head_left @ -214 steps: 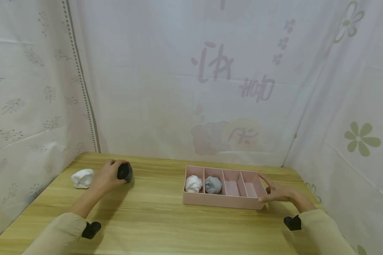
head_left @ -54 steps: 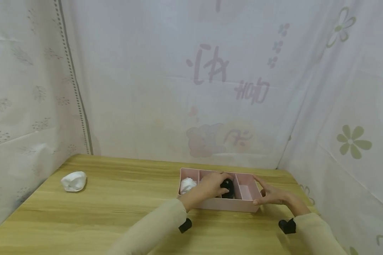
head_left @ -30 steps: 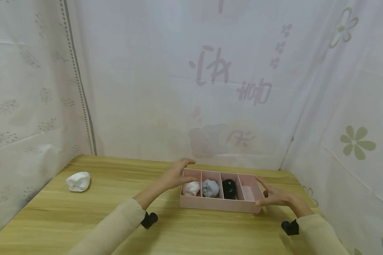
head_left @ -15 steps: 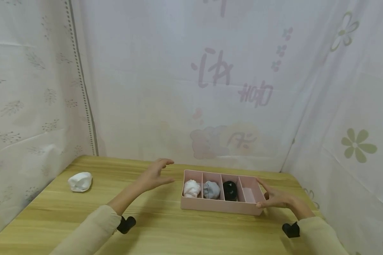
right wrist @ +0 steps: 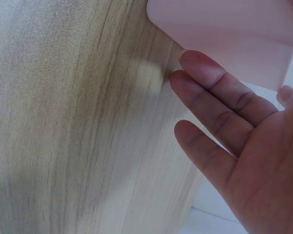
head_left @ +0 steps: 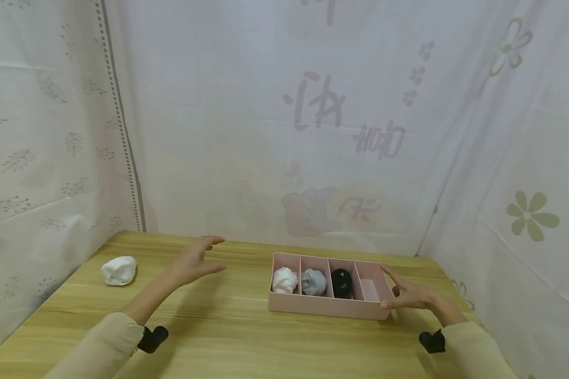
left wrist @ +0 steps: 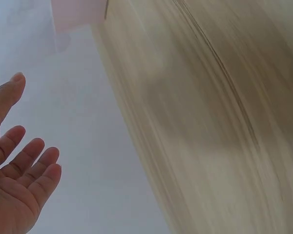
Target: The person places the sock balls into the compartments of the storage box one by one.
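Note:
A pink divided storage box [head_left: 329, 308] stands on the table's right half. From left to right, its compartments hold a whitish cloth bundle [head_left: 285, 280], a grey cloth bundle [head_left: 314, 282] and a black bundle [head_left: 342, 284]; the rightmost compartment holds nothing. My right hand [head_left: 412, 295] grips the box's right end, thumb at the near corner and index finger at the far one; its other fingers extend beside the end wall in the right wrist view. Holding nothing, my left hand [head_left: 194, 263] hovers over the table between the box and a crumpled white cloth bundle [head_left: 119, 270], fingers spread from the thumb.
The wood-grain table [head_left: 246, 342] runs back to a pale printed curtain [head_left: 218, 131], which also encloses both sides. A black wrist mount [head_left: 153, 339] sits below the left forearm and another black mount [head_left: 432, 341] by the right.
Earlier, my left hand carried the black bundle from the table's left into the box's third compartment and let go. It has since moved left, away from the box. My right hand stays on the box's end.

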A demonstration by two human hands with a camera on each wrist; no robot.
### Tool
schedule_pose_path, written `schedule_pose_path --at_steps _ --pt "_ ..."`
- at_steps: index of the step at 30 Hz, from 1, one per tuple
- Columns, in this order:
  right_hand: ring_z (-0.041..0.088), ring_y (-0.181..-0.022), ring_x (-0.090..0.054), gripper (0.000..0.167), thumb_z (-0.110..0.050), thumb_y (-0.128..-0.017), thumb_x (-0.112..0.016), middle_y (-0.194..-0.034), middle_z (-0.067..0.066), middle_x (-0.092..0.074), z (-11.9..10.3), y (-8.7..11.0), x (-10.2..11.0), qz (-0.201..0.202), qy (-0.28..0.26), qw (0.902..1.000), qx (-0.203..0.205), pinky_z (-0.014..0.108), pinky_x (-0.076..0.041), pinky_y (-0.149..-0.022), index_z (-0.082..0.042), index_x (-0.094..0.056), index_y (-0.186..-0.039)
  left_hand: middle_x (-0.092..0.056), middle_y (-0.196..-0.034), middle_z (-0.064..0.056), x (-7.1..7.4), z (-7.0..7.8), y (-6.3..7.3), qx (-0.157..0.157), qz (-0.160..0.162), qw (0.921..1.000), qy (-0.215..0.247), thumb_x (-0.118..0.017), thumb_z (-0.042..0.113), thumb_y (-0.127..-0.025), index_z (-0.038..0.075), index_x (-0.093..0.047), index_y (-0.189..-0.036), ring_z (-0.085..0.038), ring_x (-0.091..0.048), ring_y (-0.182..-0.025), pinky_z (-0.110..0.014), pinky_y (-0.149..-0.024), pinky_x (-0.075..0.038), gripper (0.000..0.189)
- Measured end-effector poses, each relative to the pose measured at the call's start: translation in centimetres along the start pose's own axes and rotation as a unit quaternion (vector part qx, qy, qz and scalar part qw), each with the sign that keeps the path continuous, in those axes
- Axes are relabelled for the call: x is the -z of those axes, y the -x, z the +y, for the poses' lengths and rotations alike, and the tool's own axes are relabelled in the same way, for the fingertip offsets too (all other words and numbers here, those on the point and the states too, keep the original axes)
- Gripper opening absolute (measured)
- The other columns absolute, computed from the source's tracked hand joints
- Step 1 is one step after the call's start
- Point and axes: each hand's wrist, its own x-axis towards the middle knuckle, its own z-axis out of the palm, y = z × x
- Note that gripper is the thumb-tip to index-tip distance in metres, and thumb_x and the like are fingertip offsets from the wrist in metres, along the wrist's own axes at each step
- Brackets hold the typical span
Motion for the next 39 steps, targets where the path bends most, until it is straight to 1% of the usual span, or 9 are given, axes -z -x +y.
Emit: schedule_pose_path --at_steps 6,13,16,18,24,29,32,35,39 --pt "0.022 -0.083 -0.055 0.112 -0.023 -0.084 -0.070 -0.090 0.016 -0.060 0.0 0.2 -0.1 0.004 -0.001 1.0000 0.000 0.031 -0.047 -0.072 -0.001 0.022 -0.145 -0.054 -0.122 -0.030 1.3 -1.5 1.1 0.019 0.006 0.9994 -0.030 -0.076 0.019 -0.079 -0.009 -0.050 -0.125 -0.048 -0.054 -0.106 -0.054 -0.084 -0.049 0.060" --pt "0.022 -0.084 -0.057 0.111 -0.020 -0.085 -0.069 -0.091 0.017 -0.060 0.3 0.2 -0.4 -0.002 -0.013 0.9999 0.001 0.033 -0.048 -0.073 -0.001 0.023 -0.145 -0.055 -0.120 -0.032 2.5 -3.3 2.5 0.018 0.012 0.9985 -0.049 -0.078 0.020 -0.077 -0.011 -0.050 -0.123 -0.049 -0.055 -0.103 -0.056 -0.083 -0.048 0.062" --pt "0.023 -0.085 -0.056 0.111 -0.021 -0.085 -0.069 -0.091 0.017 -0.060 0.2 0.3 -0.5 -0.002 -0.014 0.9999 0.001 0.034 -0.048 -0.074 -0.001 0.023 -0.144 -0.054 -0.120 -0.033 3.2 -3.8 3.0 0.025 0.013 0.9979 -0.058 -0.078 0.019 -0.077 -0.012 -0.050 -0.123 -0.051 -0.054 -0.103 -0.057 -0.083 -0.048 0.063" --pt "0.023 -0.085 -0.056 0.112 -0.022 -0.085 -0.069 -0.091 0.017 -0.060 0.1 0.3 -0.4 0.000 -0.007 1.0000 -0.002 0.032 -0.048 -0.073 -0.001 0.023 -0.144 -0.054 -0.120 -0.034 3.7 -4.1 3.4 0.032 0.013 0.9971 -0.068 -0.078 0.020 -0.077 -0.012 -0.050 -0.123 -0.052 -0.054 -0.104 -0.058 -0.083 -0.048 0.063" --pt "0.022 -0.083 -0.055 0.112 -0.023 -0.084 -0.070 -0.089 0.016 -0.060 -0.3 0.2 -0.2 0.006 0.006 0.9999 -0.011 0.029 -0.046 -0.073 -0.001 0.021 -0.145 -0.054 -0.121 -0.034 5.2 -5.5 4.6 0.055 0.015 0.9918 -0.114 -0.077 0.029 -0.077 -0.010 -0.051 -0.124 -0.052 -0.052 -0.106 -0.059 -0.083 -0.046 0.066" --pt "0.022 -0.081 -0.054 0.113 -0.024 -0.084 -0.071 -0.086 0.015 -0.060 -0.3 0.2 -0.2 0.003 0.003 0.9999 -0.014 0.030 -0.045 -0.073 -0.001 0.022 -0.145 -0.052 -0.122 -0.035 6.2 -6.9 5.3 0.072 0.011 0.9875 -0.140 -0.078 0.026 -0.076 -0.010 -0.050 -0.124 -0.054 -0.048 -0.109 -0.061 -0.085 -0.043 0.067" --pt "0.020 -0.079 -0.054 0.113 -0.023 -0.084 -0.071 -0.084 0.014 -0.059 -0.4 0.2 -0.2 0.001 -0.001 0.9999 -0.013 0.031 -0.045 -0.072 0.000 0.022 -0.145 -0.050 -0.122 -0.036 6.6 -7.7 5.7 0.085 0.009 0.9859 -0.144 -0.078 0.025 -0.075 -0.009 -0.049 -0.124 -0.055 -0.047 -0.108 -0.063 -0.085 -0.042 0.067" --pt "0.020 -0.080 -0.055 0.112 -0.023 -0.084 -0.070 -0.086 0.015 -0.060 -0.5 0.1 -0.1 -0.001 0.001 0.9999 -0.012 0.031 -0.046 -0.073 0.000 0.021 -0.145 -0.050 -0.120 -0.037 7.0 -8.4 6.2 0.095 0.007 0.9848 -0.146 -0.079 0.025 -0.075 -0.009 -0.049 -0.124 -0.050 -0.053 -0.099 -0.061 -0.080 -0.044 0.067" --pt "0.021 -0.082 -0.055 0.112 -0.023 -0.084 -0.071 -0.090 0.017 -0.060 -0.8 0.0 0.0 0.003 0.009 0.9999 -0.009 0.032 -0.046 -0.073 0.000 0.020 -0.145 -0.047 -0.120 -0.039 7.5 -9.1 6.6 0.104 0.000 0.9840 -0.145 -0.079 0.025 -0.075 -0.010 -0.047 -0.125 -0.052 -0.051 -0.099 -0.062 -0.080 -0.042 0.069"
